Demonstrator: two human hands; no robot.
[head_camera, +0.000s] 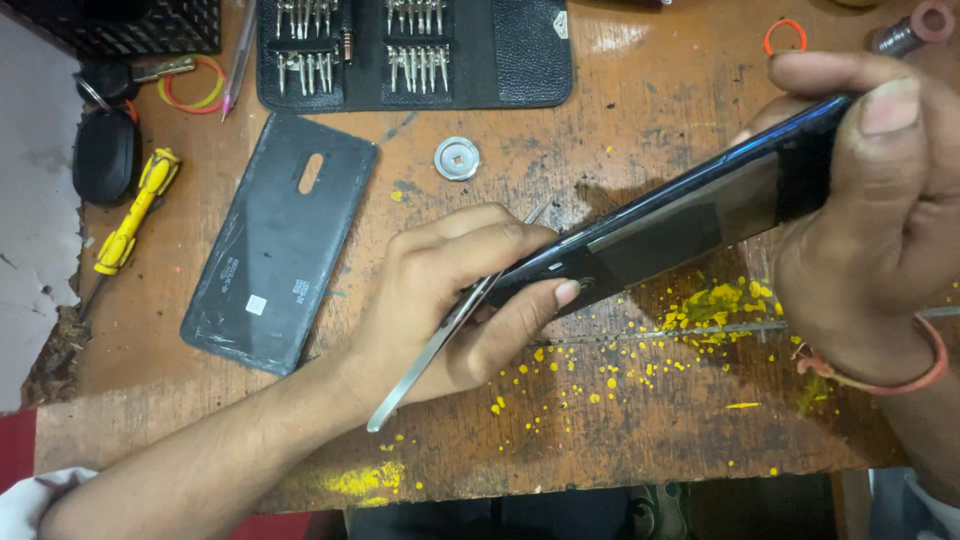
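A dark, glossy slab-shaped phone (680, 215) is held tilted above the paint-flecked wooden counter (620, 90), clamped at its upper end by the right hand (880, 230). Slim steel tweezers (450, 330) are pinched in the left hand (460, 300) at its lower end. Its removed black back cover (280, 240) lies alongside, so internal work appears under way; a steady, precise tip is called for next.

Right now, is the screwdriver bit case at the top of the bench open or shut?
Open. The black bit case lies unfolded flat on the wooden bench, its rows of metal bits showing in their slots.
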